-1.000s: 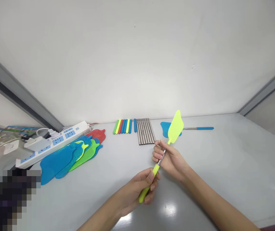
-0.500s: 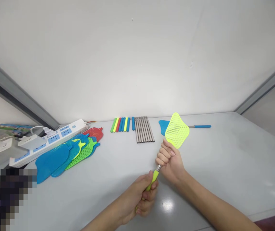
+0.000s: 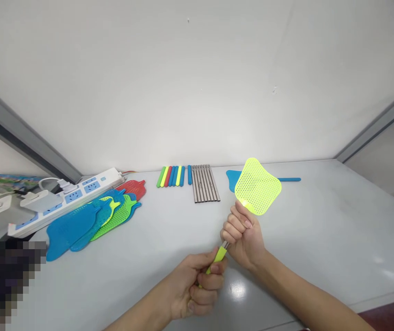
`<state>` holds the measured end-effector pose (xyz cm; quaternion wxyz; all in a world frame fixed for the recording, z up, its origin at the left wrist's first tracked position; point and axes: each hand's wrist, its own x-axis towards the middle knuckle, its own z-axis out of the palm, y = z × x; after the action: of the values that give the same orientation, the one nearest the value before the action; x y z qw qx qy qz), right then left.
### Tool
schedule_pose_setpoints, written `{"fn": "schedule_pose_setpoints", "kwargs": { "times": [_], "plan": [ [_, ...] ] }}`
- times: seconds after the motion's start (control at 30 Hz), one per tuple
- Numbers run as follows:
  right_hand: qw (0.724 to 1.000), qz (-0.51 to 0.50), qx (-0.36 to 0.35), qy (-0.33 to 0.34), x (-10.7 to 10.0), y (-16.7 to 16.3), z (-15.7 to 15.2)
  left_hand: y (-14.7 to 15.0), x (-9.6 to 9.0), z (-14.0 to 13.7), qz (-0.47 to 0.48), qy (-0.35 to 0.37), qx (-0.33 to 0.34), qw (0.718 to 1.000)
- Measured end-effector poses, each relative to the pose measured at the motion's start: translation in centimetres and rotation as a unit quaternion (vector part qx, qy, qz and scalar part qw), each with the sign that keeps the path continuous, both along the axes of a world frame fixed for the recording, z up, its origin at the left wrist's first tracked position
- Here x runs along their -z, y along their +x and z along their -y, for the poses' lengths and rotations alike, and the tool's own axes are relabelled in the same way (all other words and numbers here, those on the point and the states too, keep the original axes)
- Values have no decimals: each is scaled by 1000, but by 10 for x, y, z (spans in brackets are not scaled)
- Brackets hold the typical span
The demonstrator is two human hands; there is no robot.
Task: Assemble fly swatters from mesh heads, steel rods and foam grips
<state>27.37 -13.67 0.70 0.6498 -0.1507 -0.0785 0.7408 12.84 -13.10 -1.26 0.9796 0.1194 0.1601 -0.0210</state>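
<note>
A yellow fly swatter (image 3: 259,186) with a perforated head is held between both hands, tilted up and to the right. My left hand (image 3: 202,285) wraps round its yellow-green grip (image 3: 219,255). My right hand (image 3: 240,230) is closed round the metal shaft just below the head and hides most of that shaft. A short bit of bare metal shows between the two hands. Behind the yellow head lies a blue fly swatter (image 3: 289,179), partly covered by it in this view.
Several metal tubes (image 3: 205,184) lie side by side near the wall, beside a row of coloured grips (image 3: 170,176). At left, several loose swatter heads (image 3: 71,227) overlap in front of a white power strip (image 3: 109,177) with plugs in it.
The yellow head has turned and now shows wider, reaching farther right. Both hands keep their hold on the swatter, with the left fingers shifted slightly on the grip.
</note>
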Motion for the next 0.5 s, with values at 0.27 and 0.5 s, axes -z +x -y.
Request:
{"fn": "schedule_pose_setpoints", "kwargs": {
  "times": [0.27,0.5],
  "plan": [
    [1000,-11,-15,25,-2,-4,5,-5,6,-6,66,-26,50,996],
    [996,81,20,27,-11,-4,-4,-6,-1,-17,-2,62,-12,998]
  ]
}}
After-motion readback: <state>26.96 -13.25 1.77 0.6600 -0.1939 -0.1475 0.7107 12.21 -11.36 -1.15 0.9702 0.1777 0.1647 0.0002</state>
